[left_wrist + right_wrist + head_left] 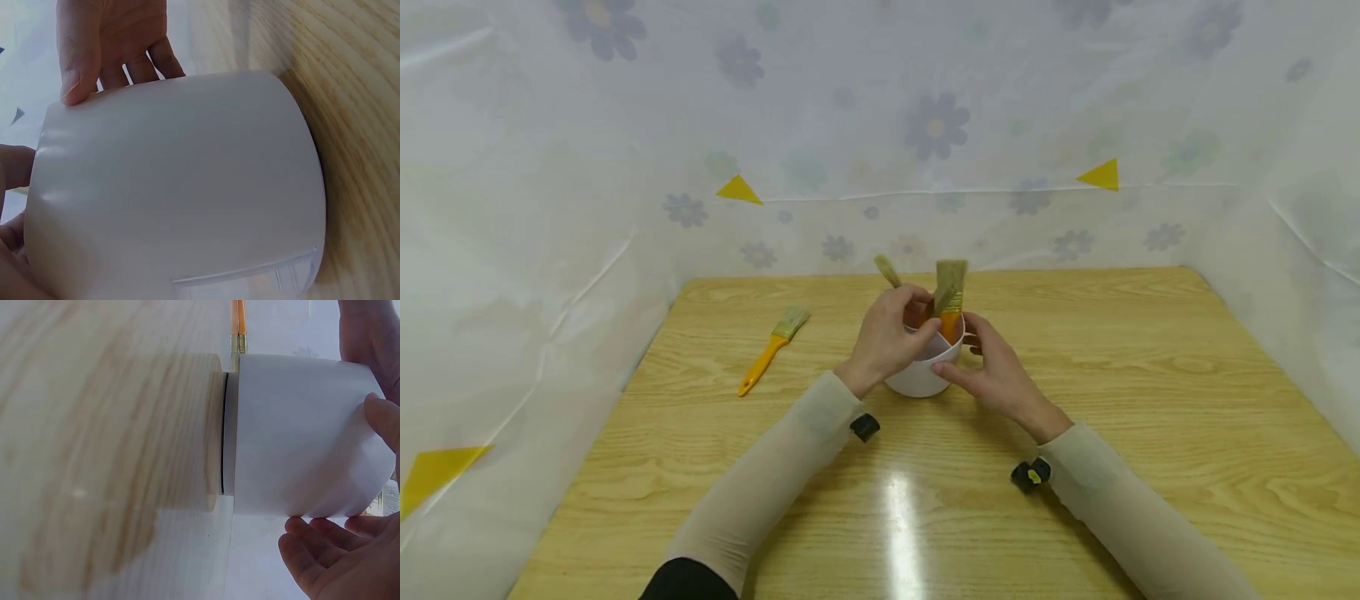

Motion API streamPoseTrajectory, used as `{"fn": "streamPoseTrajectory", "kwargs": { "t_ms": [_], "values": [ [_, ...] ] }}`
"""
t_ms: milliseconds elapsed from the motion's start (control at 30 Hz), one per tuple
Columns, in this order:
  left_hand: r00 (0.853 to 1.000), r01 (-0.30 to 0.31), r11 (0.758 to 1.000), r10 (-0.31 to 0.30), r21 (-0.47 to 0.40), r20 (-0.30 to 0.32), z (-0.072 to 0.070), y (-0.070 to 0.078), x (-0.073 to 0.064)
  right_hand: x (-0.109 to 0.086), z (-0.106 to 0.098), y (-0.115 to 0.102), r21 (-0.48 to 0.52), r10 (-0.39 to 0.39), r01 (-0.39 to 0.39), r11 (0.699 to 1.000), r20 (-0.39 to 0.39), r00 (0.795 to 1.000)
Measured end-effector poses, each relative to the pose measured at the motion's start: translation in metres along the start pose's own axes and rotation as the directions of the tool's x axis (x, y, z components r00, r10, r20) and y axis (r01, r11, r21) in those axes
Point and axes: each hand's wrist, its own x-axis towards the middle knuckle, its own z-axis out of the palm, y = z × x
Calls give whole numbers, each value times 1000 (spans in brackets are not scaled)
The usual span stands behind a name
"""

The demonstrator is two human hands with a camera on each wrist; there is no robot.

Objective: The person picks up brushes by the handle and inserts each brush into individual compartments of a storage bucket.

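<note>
A white round divided holder [917,382] stands on the table, also filling much of the left wrist view. From its right compartment a paintbrush [953,275] rises upright, bristles up, its orange handle inside. Another paintbrush [887,268] leans left behind the left hand. My left hand [891,333] is over the holder's left rim, thumb and fingertips pinching a third paintbrush [942,302] just below its bristles; the hand hides most of that handle. With its thumb on the front wall and fingers behind the right side, my right hand [996,375] grips the holder.
An orange-handled paintbrush [767,358] lies on the wooden table [1135,375] to the left, bristles pointing away. Flowered white sheeting [850,108] encloses the back and sides, with yellow tape triangles [1101,175] on it.
</note>
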Motion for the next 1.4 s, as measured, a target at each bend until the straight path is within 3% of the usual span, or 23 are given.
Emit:
{"fn": "streamPoseTrajectory", "kwargs": {
  "t_ms": [467, 867, 1400],
  "values": [
    [999, -35, 998, 34, -50, -16, -1, -2, -2, 0, 0, 0, 6, -9, 9, 1000, -7, 1000],
    [986, -128, 991, 131, 36, -107, -5, -1, -6, 0, 0, 1, 6, -13, 13, 1000, -8, 1000],
    [987, -115, 993, 116, 13, -114, -18, -4, -19, 0, -1, 2, 5, -11, 11, 1000, -5, 1000]
  ]
}}
